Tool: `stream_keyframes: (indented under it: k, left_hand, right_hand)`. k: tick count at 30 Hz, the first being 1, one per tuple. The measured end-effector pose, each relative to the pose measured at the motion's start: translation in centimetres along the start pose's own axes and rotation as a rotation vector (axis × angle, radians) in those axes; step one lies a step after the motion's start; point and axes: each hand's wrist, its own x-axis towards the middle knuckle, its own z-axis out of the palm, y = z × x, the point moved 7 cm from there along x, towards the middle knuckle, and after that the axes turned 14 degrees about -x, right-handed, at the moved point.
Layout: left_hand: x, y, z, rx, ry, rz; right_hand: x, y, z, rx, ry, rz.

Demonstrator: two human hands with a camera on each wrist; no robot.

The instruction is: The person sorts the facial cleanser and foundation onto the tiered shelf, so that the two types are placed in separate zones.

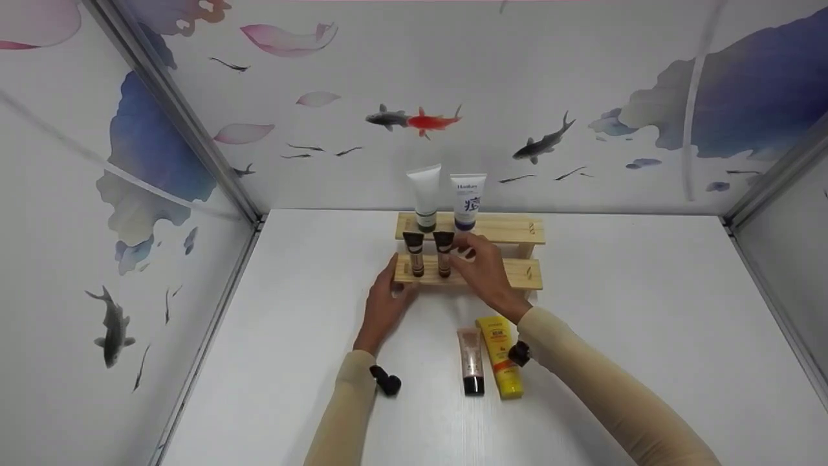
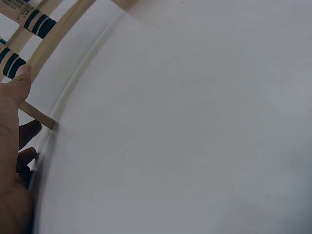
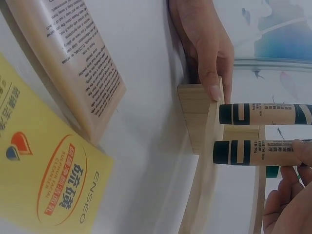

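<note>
A two-step wooden rack (image 1: 522,275) stands on the table, with two small dark-ended tubes upright on its lower step. My right hand (image 1: 484,270) pinches the right small tube (image 3: 263,152) between thumb and fingers, its dark cap down at the step. Beside it, the left small tube (image 3: 273,114) stands free of any hand. My left hand (image 1: 386,307) grips the left end of the lower step; its thumb (image 3: 209,80) lies over the front edge near the left tube. On the upper step stand a plain white tube (image 1: 425,189) and a white tube with blue print (image 1: 468,194).
In front of the rack, a pinkish-beige tube (image 1: 471,356) with a black cap and a yellow facial cleanser tube (image 1: 499,349) lie side by side on the white table (image 1: 291,323). Printed wall panels (image 1: 550,65) enclose the table at the back and sides.
</note>
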Motion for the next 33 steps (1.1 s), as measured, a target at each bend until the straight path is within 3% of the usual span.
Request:
stream_keyframes:
  k: [12, 18, 33]
  left_hand:
    - [0.1, -0.1, 0.0, -0.024, -0.002, 0.018]
    - [0.0, -0.1, 0.1, -0.027, -0.001, -0.002]
    - [0.0, 0.0, 0.0, 0.015, -0.009, 0.004]
  right_hand:
    - [-0.1, 0.5, -0.1, 0.018, -0.008, 0.014]
    - [-0.3, 0.7, -0.2, 0.026, -0.019, 0.016]
    - [-1.8, 2.0, -1.0, 0.014, -0.057, 0.047]
